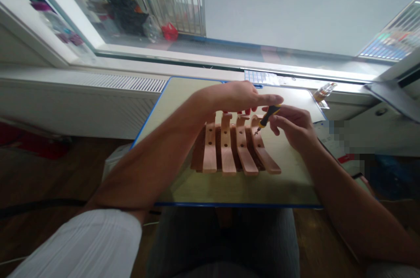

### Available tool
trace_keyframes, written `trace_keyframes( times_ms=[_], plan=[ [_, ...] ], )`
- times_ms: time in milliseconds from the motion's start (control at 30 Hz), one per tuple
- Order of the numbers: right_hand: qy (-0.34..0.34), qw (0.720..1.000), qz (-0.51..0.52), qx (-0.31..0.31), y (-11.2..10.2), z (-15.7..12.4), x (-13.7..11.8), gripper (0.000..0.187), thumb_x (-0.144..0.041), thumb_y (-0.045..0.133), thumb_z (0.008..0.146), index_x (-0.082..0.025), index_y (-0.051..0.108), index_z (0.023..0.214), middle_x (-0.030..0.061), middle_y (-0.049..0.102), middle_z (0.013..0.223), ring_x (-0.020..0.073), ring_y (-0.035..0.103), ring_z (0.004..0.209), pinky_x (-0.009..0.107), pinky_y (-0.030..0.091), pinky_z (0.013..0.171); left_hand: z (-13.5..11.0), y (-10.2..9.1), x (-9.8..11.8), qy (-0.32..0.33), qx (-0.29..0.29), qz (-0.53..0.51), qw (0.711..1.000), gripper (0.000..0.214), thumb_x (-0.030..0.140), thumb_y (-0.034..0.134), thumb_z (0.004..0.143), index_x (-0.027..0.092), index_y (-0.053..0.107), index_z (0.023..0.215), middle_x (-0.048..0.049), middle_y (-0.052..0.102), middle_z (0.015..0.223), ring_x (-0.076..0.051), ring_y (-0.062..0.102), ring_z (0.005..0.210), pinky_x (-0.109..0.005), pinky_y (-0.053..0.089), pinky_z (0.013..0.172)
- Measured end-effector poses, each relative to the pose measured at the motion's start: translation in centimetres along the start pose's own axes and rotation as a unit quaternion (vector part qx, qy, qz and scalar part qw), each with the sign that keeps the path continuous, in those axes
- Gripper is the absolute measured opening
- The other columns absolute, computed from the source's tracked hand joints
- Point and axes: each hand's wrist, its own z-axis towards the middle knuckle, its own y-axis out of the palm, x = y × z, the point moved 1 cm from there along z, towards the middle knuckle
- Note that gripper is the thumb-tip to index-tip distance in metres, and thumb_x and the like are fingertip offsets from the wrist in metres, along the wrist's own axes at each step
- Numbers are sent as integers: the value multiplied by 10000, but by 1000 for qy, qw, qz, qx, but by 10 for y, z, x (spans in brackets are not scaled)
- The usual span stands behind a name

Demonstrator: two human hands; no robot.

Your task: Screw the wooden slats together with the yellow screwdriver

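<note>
At desk [236, 188] centre, head view: wooden rack [234, 149], four pale curved slats with drilled holes, lying flat. Stiff, light, smooth (may slide); grip slat tops at 12 o'clock. Left hand [236, 96] spread over the tops, clasping nothing. Right hand [293, 127], 2 o'clock, pinches screwdriver [268, 116], tip on rightmost slat.

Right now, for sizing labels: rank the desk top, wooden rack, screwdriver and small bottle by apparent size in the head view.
1. desk top
2. wooden rack
3. screwdriver and small bottle: they look alike, and the bottle lies farther off, so unranked.
</note>
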Motion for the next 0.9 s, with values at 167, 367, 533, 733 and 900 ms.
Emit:
trace_keyframes(
  times_ms=[167,367,533,733,900],
  plan=[
    [-2,1000,-13,-3,3,-1,0,185,-361,926,906,-225,844,1000,7,706,725,109,557,531,267,417,459,0,-1,0,-13,-6,3,1000,894,992,571,755,235,855,1138,-125,778,983,-303,721,977,-319,527,764],
    [-21,1000,-5,20,9,-1,1,287,-348,970,858,-228,717,918,-11,711,730,88,509,492,248,377,430,0,1,2,-8,4,23,1000,887,959,519,801,211,867,1124,-125,791,987,-289,717,961,-327,526,792],
    [-9,1000,-3,19,10,-1,2,323,-334,983,842,-242,701,972,-29,692,727,87,500,491,245,374,426,1,3,1,-9,11,23,1000,884,980,536,780,227,871,1100,-114,788,933,-292,727,960,-327,526,797],
    [11,1000,0,1,10,-2,1,199,-346,943,880,-219,831,983,-2,701,735,101,527,540,262,414,475,0,2,4,-14,22,12,1000,902,1013,560,752,222,860,1064,-109,767,912,-288,739,942,-330,527,784],
    [36,999,-4,-12,6,-4,-1,225,-380,925,887,-238,908,1061,36,767,808,121,553,578,280,437,503,-3,3,7,-27,21,9,999,916,1033,573,733,230,848,1077,-106,757,911,-291,742,974,-325,536,803]
  ],
)
